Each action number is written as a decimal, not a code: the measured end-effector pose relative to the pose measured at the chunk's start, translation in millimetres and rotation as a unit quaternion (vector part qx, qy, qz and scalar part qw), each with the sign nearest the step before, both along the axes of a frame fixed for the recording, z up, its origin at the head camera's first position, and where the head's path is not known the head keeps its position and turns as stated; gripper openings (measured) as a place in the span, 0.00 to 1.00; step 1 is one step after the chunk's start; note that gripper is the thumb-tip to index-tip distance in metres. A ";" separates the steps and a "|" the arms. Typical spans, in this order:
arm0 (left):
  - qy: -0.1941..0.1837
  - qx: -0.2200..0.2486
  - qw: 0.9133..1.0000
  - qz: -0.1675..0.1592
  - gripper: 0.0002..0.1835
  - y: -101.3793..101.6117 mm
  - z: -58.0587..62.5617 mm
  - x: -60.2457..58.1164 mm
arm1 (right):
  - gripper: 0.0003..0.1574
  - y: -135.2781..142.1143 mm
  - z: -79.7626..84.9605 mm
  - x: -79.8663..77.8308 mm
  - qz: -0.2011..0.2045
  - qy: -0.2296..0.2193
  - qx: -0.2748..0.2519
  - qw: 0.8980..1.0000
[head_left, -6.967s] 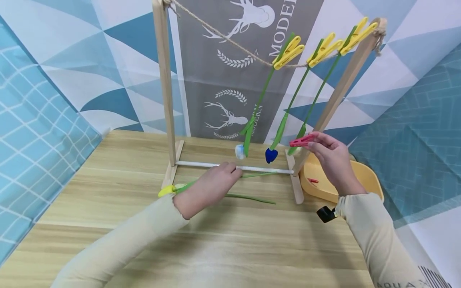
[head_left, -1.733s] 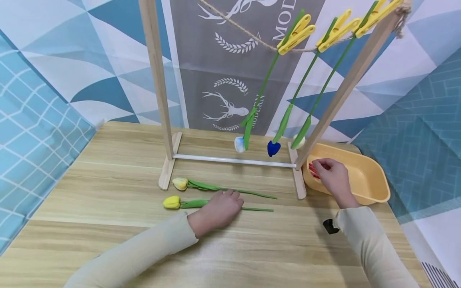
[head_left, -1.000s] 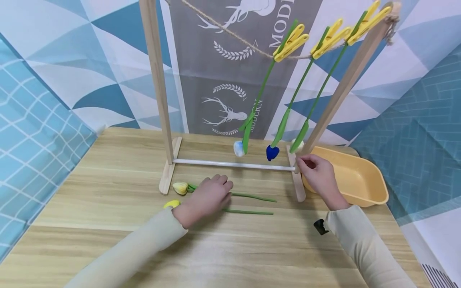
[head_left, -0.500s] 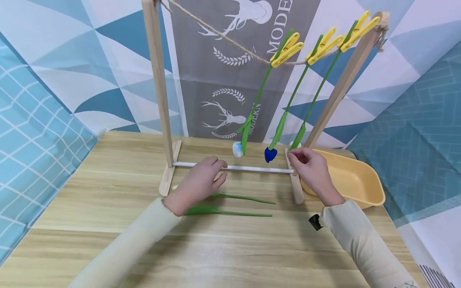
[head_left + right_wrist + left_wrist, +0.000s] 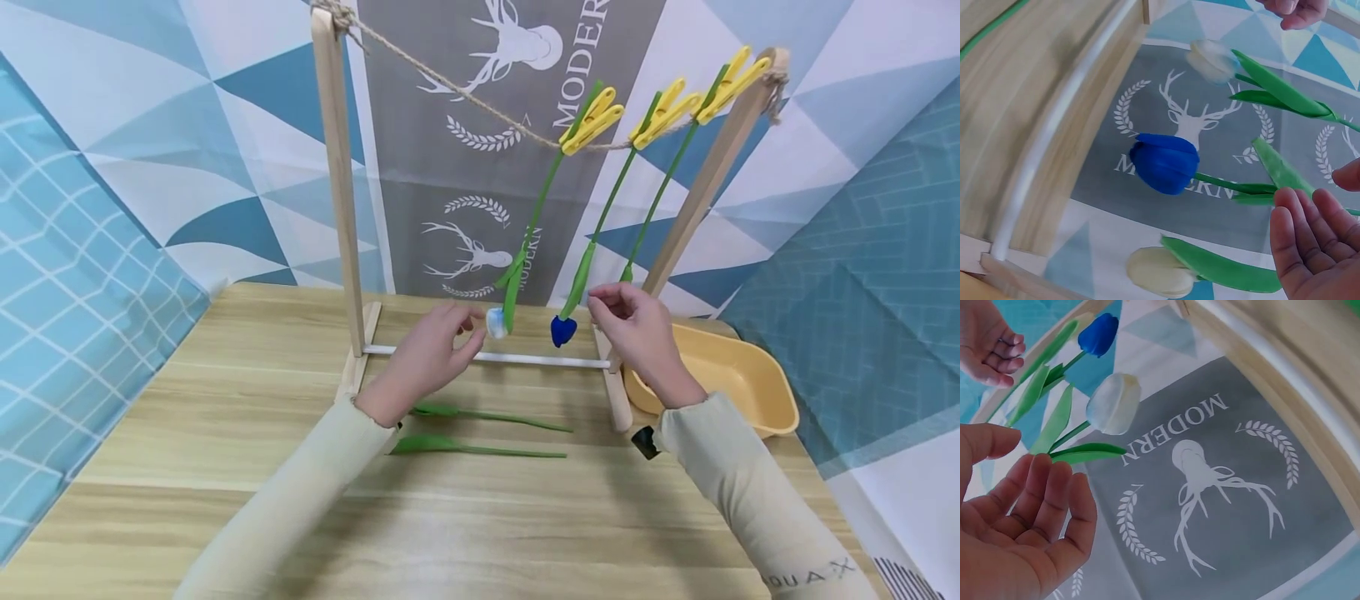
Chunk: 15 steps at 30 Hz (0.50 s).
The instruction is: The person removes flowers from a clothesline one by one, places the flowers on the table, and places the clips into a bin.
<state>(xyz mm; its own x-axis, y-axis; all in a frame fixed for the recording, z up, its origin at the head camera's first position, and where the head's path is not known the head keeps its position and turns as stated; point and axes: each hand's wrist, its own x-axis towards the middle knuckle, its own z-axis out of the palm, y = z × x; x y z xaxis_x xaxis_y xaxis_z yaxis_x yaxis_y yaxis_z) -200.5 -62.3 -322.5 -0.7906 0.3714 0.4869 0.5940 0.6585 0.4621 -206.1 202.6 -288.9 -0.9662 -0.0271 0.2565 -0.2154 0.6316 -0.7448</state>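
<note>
My left hand [image 5: 431, 354] is raised beside the white-and-blue tulip [image 5: 496, 323], fingers loosely bent and nothing in them. Just right of the blue tulip [image 5: 563, 332] is my right hand [image 5: 637, 333], its thumb and fingers apart in the right wrist view, close to the green leaves. A cream tulip [image 5: 1160, 272] hangs beyond it, its bloom hidden in the head view. All three hang upside down, their stems held on a twine line [image 5: 457, 86] by yellow clothespins [image 5: 592, 122]. Two more tulips lie on the table, stems [image 5: 510, 452] showing, blooms behind my left arm.
A wooden frame with two posts [image 5: 339, 183] carries the twine, and a white rod [image 5: 532, 360] joins its feet. Behind its right foot stands a yellow-orange basin [image 5: 783, 396]. Patterned cloth [image 5: 450, 192] backs the table.
Seven seconds ago my right hand held a red clothespin; later it reached into the basin at red clothespins, and it has since risen leftward to the blue tulip. My left hand has lifted off the lying tulips.
</note>
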 end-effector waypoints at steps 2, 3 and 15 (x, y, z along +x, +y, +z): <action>-0.002 0.022 1.000 -0.002 0.12 3.0 5.4 -2.8 | 0.20 -0.1 5.0 -1.3 0.000 0.005 -0.006 1.000; 0.000 0.036 0.999 -0.003 0.11 4.4 8.3 -4.2 | 0.20 -0.4 7.7 -2.0 -0.001 0.008 -0.008 1.000; 0.051 0.149 0.987 -0.015 0.09 17.5 38.0 -21.3 | 0.21 -9.6 49.2 -11.3 0.018 0.074 -0.077 0.994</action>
<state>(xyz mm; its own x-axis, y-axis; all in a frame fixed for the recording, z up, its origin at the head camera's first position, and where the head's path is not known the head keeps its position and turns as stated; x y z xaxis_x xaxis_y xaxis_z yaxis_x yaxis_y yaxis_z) -221.8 -44.8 -284.5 -0.7227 0.2221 0.6545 0.6644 0.4839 0.5695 -217.4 193.0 -239.7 -0.9164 -0.0096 0.4002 -0.3504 0.5023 -0.7905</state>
